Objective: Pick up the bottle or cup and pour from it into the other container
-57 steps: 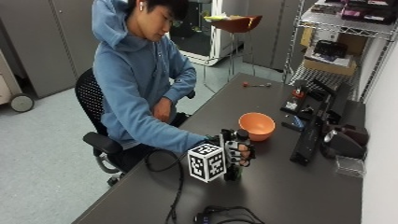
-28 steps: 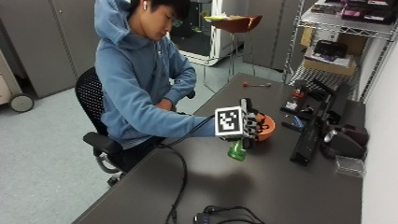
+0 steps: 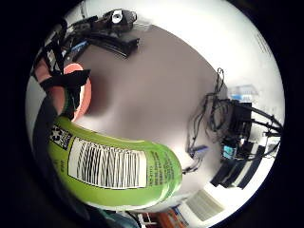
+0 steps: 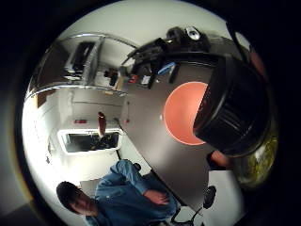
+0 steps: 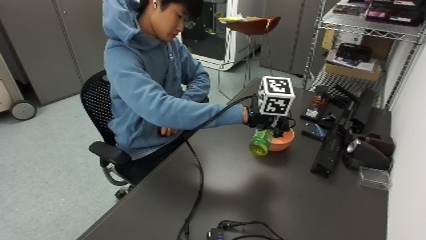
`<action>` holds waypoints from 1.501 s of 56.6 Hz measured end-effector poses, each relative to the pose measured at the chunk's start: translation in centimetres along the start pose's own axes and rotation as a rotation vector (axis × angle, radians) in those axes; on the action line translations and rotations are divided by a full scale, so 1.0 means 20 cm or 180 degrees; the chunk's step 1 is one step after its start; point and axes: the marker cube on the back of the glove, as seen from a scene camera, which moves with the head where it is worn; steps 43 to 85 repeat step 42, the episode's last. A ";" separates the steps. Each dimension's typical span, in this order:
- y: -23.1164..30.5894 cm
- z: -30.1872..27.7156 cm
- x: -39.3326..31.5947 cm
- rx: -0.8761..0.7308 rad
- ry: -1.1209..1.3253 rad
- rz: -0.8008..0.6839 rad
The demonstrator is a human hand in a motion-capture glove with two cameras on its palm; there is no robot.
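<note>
Gloved hand (image 5: 264, 119) curled round green bottle (image 5: 260, 142), tilted with black cap toward orange bowl (image 5: 283, 142) just below hand, above counter (image 5: 266, 200)

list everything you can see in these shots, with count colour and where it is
bottle: 1, green with a black cap, held tilted with its neck over the bowl
bowl: 1, orange, on the table behind the bottle
table: 1, dark grey, in front of the seated person
cables: a black bundle at the near table edge, and one running up to the glove
black equipment: several pieces along the far side of the table; what they are is hard to tell
wire shelf: 1, metal, beside the table, holding boxes
office chair: 1, black, under the person
stool: 1, brown seat, in the background
person's hands: gloved right hand grips the bottle; bare hand rests by the lap
</note>
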 end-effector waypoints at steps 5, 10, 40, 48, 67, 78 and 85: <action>-0.03 0.01 -0.07 -0.0176 0.0325 -0.0005; -0.06 0.01 -0.12 -0.0246 0.0863 -0.0033; -0.13 0.12 -0.29 -0.0550 0.1635 -0.0037; -0.13 0.12 -0.29 -0.0571 0.1659 -0.0019; -0.13 0.12 -0.29 -0.0571 0.1659 -0.0019; -0.13 0.12 -0.29 -0.0571 0.1659 -0.0019; -0.13 0.12 -0.29 -0.0571 0.1659 -0.0019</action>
